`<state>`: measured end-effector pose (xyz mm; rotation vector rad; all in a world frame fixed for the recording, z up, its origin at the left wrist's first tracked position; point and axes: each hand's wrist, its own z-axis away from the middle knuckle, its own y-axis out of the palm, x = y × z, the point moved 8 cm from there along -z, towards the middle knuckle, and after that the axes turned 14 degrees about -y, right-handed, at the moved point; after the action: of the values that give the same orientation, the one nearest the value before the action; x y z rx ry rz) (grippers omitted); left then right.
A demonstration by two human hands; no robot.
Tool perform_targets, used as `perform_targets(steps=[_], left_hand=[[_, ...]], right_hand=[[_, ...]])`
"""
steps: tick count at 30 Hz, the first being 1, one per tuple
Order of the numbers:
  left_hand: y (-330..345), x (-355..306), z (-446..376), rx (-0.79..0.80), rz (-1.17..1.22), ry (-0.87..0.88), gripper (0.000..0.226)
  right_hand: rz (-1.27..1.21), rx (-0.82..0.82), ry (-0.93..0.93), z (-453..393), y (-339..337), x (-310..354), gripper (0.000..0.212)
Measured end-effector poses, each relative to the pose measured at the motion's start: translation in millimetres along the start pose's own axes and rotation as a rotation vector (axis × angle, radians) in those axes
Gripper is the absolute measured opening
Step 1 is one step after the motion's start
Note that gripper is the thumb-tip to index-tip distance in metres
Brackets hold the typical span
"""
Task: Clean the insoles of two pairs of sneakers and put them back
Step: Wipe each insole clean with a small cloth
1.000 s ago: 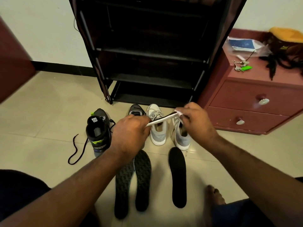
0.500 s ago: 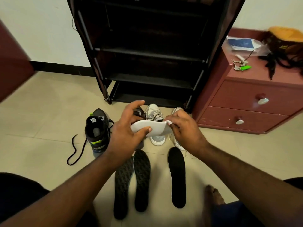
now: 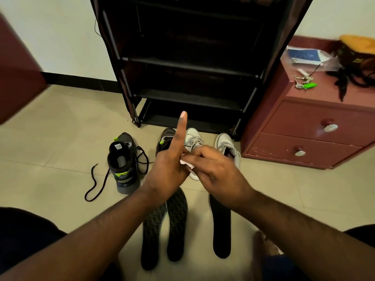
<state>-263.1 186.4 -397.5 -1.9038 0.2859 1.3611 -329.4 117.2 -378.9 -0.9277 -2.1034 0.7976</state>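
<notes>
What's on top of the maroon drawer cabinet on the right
On the cabinet lie keys with a green tag, a blue booklet in clear plastic and a dark bag with an orange top; anything behind the bag is hidden.

No text can be read; the white label on the black sneaker's tongue (image 3: 117,146) bears print too small to make out.

A: White scrap (image 3: 187,164) between the hands, mostly hidden. Wipe or insole, can't tell.
B: Left hand (image 3: 172,171) covers the second black sneaker (image 3: 165,138); only its toe shows at 12 o'clock.
A: Right hand (image 3: 219,173) hides the grey sneaker's (image 3: 193,138) heel.
B: Bare foot (image 3: 261,246) at 5 o'clock, blurred.
</notes>
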Motion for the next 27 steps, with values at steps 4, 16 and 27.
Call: perform_targets(steps=[4,16,27], left_hand=[[7.7,2.2,0.5,0.073,-0.02,-0.063,0.119],[1.6,-0.8,-3.8,0.047,-0.021,-0.11,0.124],[-2.8,21.5,-6.4,-0.087,0.244,-0.257,0.079]], right_hand=[[0.191,-0.013,0.05,2.1,-16.0,-22.9,0.028],[0.359,0.126,-0.057,8.8,-15.1,-29.5,0.024],[0.092,-0.047,-0.018,0.3,-16.1,-24.3,0.028]])
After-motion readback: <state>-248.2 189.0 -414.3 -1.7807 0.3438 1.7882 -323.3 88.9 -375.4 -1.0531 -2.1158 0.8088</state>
